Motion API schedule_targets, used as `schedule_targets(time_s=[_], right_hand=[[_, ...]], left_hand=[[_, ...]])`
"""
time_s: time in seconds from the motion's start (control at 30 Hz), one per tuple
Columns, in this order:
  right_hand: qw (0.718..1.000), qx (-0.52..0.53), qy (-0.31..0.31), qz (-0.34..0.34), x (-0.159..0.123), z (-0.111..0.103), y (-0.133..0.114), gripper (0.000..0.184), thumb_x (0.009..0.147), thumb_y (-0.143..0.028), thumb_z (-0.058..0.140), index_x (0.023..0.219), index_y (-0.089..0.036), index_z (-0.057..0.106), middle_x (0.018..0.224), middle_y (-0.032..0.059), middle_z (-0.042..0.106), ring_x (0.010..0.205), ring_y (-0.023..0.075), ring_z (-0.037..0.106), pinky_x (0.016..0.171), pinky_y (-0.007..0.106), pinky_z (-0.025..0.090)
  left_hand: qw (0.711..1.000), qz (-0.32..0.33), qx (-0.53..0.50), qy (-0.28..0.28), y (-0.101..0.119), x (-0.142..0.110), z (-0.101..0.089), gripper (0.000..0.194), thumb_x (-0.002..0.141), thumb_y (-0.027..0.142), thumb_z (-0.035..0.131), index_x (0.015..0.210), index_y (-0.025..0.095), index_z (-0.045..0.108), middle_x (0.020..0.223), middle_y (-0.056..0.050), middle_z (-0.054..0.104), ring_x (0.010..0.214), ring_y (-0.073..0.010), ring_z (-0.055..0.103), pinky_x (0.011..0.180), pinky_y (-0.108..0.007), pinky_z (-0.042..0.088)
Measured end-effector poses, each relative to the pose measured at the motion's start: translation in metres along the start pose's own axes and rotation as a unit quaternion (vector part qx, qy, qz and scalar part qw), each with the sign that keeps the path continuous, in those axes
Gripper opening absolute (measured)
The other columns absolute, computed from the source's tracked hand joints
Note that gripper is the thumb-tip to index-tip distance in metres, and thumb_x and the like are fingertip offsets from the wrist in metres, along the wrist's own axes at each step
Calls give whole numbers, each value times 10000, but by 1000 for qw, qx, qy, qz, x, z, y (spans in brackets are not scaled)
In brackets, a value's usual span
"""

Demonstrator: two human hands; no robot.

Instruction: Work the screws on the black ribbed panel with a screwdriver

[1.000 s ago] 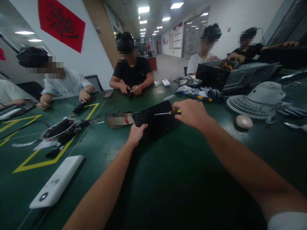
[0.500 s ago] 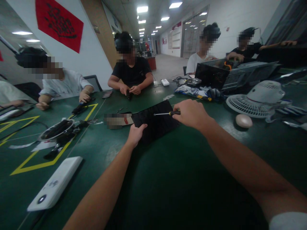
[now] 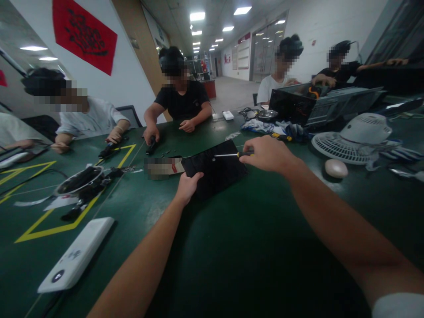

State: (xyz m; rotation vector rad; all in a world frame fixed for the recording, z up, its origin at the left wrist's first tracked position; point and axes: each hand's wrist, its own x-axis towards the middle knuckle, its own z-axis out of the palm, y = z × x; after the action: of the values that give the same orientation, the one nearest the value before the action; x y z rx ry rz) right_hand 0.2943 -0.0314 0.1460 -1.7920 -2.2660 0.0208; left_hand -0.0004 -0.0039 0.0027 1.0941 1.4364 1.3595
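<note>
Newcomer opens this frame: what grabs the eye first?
Probably the red poster, upper left. Then, mid-frame, the right hand holding a screwdriver over a flat black item, whose left edge the left hand grips. At right, a white fan lies on the green table.

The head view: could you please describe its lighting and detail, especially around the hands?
Head view: ceiling lights look blown out; the green table fades to near-black at bottom center; the black flat item gripped by the left hand shows little detail; the screwdriver in the right hand has a bright shaft.
</note>
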Motion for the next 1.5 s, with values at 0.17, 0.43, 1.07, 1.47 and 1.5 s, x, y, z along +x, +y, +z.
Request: schedule_targets(time_s=[0.17, 0.43, 1.07, 1.47, 1.5], right_hand=[[1000, 2, 12, -9, -2, -1, -1, 255, 929, -386, 765, 1147, -281, 845, 1134, 92, 846, 1084, 347, 750, 803, 414, 511], [999, 6, 31, -10, -2, 5, -7, 236, 948, -398, 742, 1124, -302, 865, 1116, 86, 839, 1067, 336, 738, 839, 438, 523], [1000, 5, 22, 2, -3, 4, -14, 242, 973, -388, 741, 1154, -311, 881, 1142, 87, 849, 1080, 338, 749, 823, 425, 528], [999, -20, -37, 21, -4, 3, -20, 368, 1064, -459, 602, 1219, -256, 866, 1218, 155, 834, 1180, 404, 759, 915, 506, 558], [999, -20, -41, 19, -4, 4, -19, 386, 1073, -470, 581, 1216, -250, 865, 1214, 160, 833, 1173, 403, 761, 914, 506, 559]], left_hand=[[1000, -3, 4, 4, 1, 0, 0, 433, 599, 382, 921, 957, 171, 801, 956, -107, 841, 896, -313, 798, 908, -446, 629], [1000, -5, 1, 4, -1, 1, 0, 430, 603, 367, 924, 964, 169, 802, 924, -100, 838, 892, -314, 807, 909, -444, 641], [1000, -3, 6, 4, -3, 2, -2, 409, 610, 379, 925, 942, 176, 799, 903, -94, 830, 849, -301, 795, 862, -426, 635], [1000, 8, 20, 0, -9, 8, -5, 433, 637, 400, 910, 984, 156, 823, 965, -112, 842, 899, -300, 792, 887, -419, 628], [1000, 8, 19, 0, -8, 7, -5, 429, 637, 398, 909, 982, 158, 823, 963, -112, 840, 901, -301, 792, 892, -420, 629]])
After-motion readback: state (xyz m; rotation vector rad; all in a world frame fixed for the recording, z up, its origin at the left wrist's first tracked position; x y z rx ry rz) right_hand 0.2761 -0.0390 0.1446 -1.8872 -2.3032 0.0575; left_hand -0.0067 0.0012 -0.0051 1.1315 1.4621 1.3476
